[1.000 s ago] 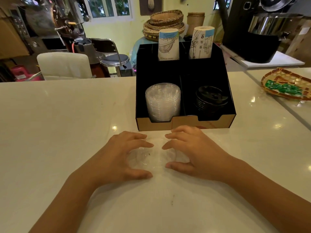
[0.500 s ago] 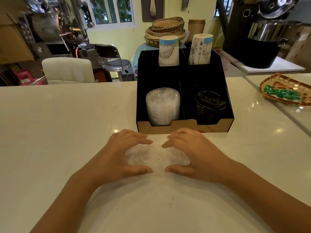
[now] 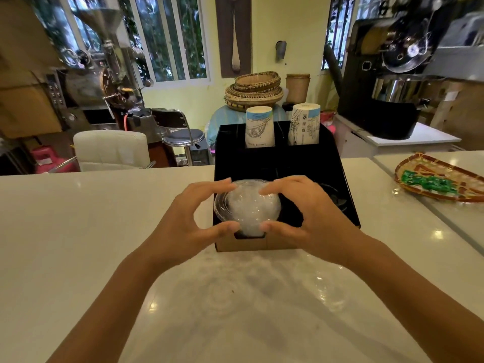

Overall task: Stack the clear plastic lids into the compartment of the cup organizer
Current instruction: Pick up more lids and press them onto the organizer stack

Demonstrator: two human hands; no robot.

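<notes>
Holding the clear lids (image 3: 247, 205) with both hands, my left hand (image 3: 188, 221) and right hand (image 3: 309, 216) pinch the sides, thumbs near me, so the bunch stays neat. It sits over the front left compartment of the cup organizer (image 3: 349, 203). Past my fingers stand two paper cups (image 3: 260, 127).

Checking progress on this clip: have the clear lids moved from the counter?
Yes. The clear lids, held by both hands, rose off the counter, now over the cup organizer's front-left compartment.
</notes>
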